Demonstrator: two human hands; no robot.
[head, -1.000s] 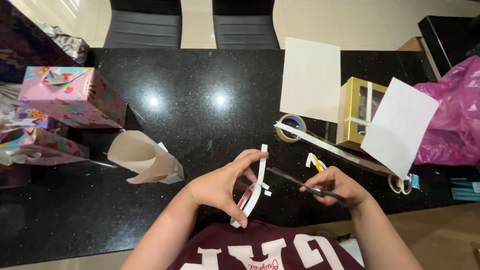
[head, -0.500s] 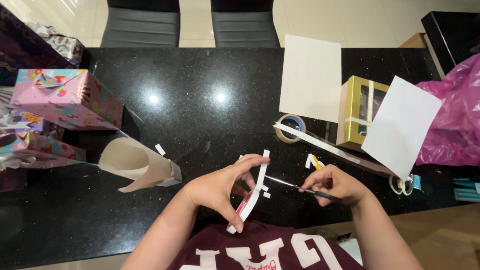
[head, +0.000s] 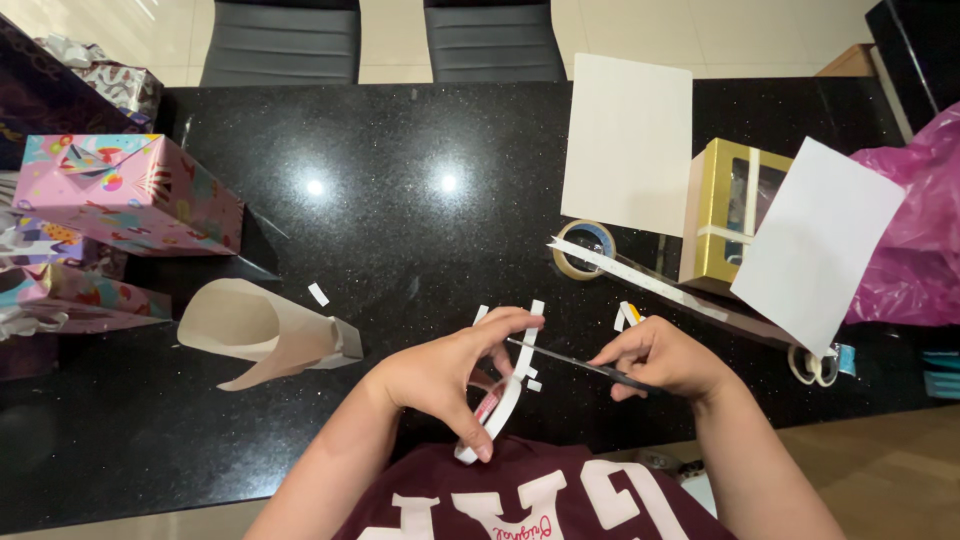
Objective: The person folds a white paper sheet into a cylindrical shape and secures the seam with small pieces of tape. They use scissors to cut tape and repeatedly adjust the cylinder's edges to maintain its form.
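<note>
Hands meet over a black table point(head: 400, 200). Left hand point(head: 440, 375) pinches a curved white paper strip point(head: 505, 400); right hand point(head: 665, 360) grips scissors point(head: 570, 362), blades now reaching the strip, closer than a moment ago.

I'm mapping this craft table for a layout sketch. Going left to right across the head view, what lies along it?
Pink wrapped gift box → rolled paper cone → left hand holding a paper strip → right hand with scissors → gold box → pink plastic bag.
</note>
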